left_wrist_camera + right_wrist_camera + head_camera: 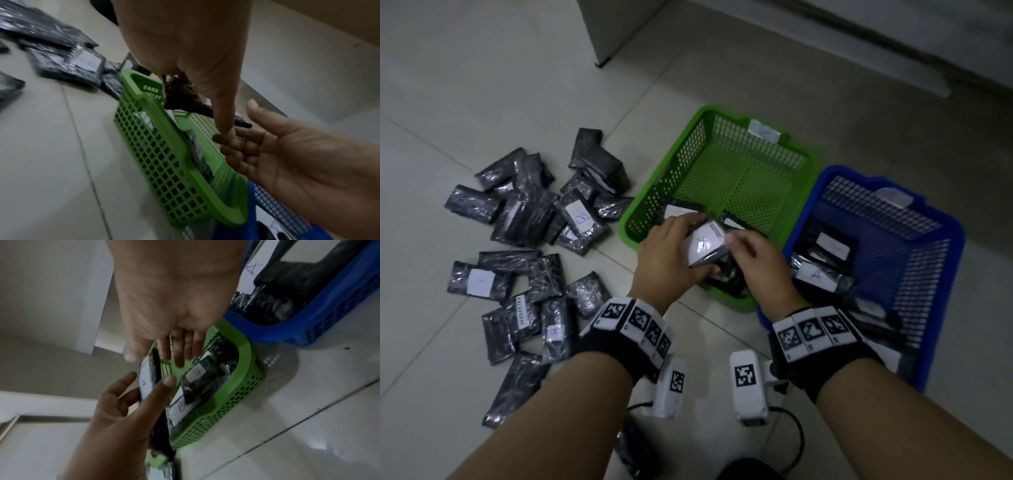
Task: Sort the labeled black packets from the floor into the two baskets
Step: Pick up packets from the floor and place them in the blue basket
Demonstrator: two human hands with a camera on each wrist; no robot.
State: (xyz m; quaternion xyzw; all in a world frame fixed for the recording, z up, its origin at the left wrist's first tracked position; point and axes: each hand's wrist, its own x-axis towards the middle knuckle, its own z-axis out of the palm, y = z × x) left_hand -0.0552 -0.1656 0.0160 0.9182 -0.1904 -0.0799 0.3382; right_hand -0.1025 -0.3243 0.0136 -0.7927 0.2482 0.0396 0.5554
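My left hand (681, 240) grips a black packet (705, 245) with a white label above the near left corner of the green basket (678, 150). My right hand (739, 246) meets the packet's right end with straight fingers, its thumb (131, 356) beside the top corner. In the right wrist view my left thumb (164, 386) and fingers clamp the packet (147, 379). Packets marked B (182, 407) lie in the green basket. The blue basket (955, 240) to its right holds packets marked A (816, 274). Several more packets (534, 212) lie loose on the floor to the left.
The two baskets stand side by side and touch. A pale cabinet (599, 31) stands at the back, with a wall base at the upper right. A black cable (794, 431) runs on the floor tiles between my forearms.
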